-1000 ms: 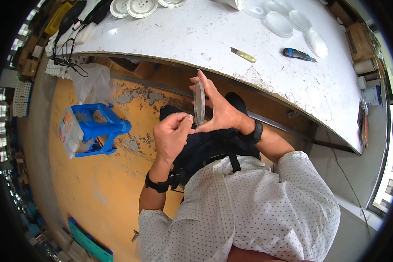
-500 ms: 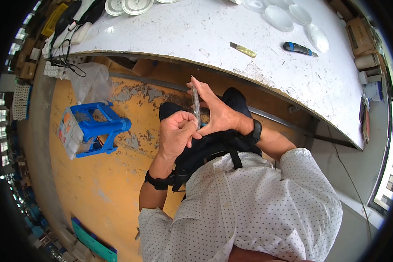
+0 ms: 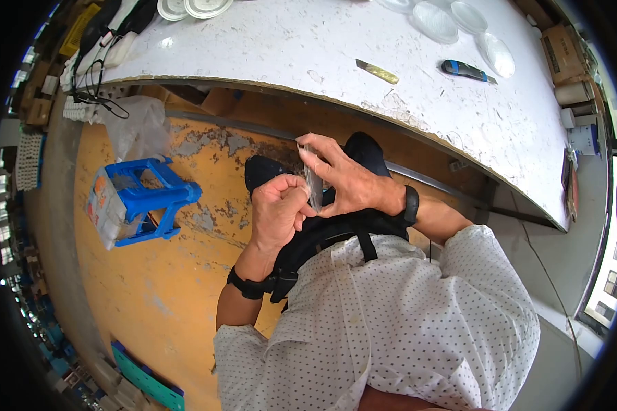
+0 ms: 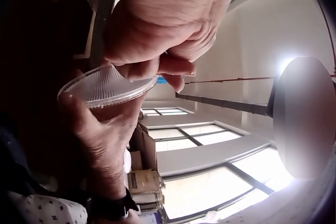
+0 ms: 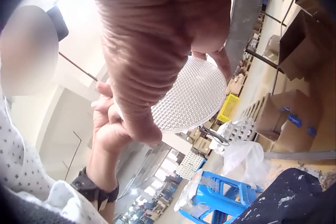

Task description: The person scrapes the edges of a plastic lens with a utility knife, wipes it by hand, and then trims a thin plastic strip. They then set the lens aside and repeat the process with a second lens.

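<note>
One clear textured disc [image 5: 191,95], gripped across its rim by the spread right hand [image 3: 360,183] and edge-pinched by the curled left hand [image 3: 276,214], could slip if tugged unevenly.

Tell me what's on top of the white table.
Several translucent discs, a utility knife and a gold-coloured tool lie on the white table; round white pieces sit farther left. Whatever is beneath those is covered.

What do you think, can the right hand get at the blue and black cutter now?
Probably not yet: the right hand grips the clear disc. If freed, likely yes, since the cutter lies uncovered on the table, just past its near edge.
</note>
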`<action>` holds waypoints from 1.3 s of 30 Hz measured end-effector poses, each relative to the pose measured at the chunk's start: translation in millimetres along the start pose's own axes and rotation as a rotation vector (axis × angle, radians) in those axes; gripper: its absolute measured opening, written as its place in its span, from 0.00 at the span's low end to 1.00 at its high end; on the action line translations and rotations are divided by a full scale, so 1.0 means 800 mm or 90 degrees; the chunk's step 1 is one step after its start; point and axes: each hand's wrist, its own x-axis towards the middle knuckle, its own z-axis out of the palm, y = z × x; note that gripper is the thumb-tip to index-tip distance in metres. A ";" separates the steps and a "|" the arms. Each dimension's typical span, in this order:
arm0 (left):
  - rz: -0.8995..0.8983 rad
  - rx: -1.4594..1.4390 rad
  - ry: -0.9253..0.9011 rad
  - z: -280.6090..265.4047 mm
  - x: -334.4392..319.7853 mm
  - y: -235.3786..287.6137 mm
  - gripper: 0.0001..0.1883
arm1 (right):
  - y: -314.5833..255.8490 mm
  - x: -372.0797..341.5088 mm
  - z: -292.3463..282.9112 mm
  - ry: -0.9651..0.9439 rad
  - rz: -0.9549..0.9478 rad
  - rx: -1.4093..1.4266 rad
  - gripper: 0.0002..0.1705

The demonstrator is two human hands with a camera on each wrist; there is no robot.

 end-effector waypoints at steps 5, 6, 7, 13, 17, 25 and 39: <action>-0.056 -0.109 -0.036 -0.006 0.006 0.002 0.04 | -0.006 -0.001 -0.005 -0.024 -0.094 -0.032 0.68; -0.057 -0.111 -0.036 -0.006 0.008 0.001 0.04 | -0.005 -0.003 -0.006 -0.025 -0.093 -0.031 0.68; -0.068 -0.134 -0.048 -0.008 0.010 0.000 0.05 | -0.003 -0.005 -0.007 -0.056 -0.113 -0.051 0.69; -0.098 -0.138 -0.040 -0.010 0.021 -0.008 0.09 | 0.014 -0.012 -0.009 -0.073 -0.187 -0.082 0.71; 0.015 0.084 -0.065 0.000 0.006 0.000 0.06 | 0.020 -0.014 -0.021 -0.011 -0.113 -0.074 0.69; 0.222 0.364 0.016 0.008 0.002 -0.023 0.03 | -0.001 -0.016 -0.024 -0.009 0.016 -0.025 0.71; 0.141 0.195 -0.041 0.016 -0.002 -0.020 0.05 | 0.000 -0.019 -0.002 0.058 0.067 0.010 0.70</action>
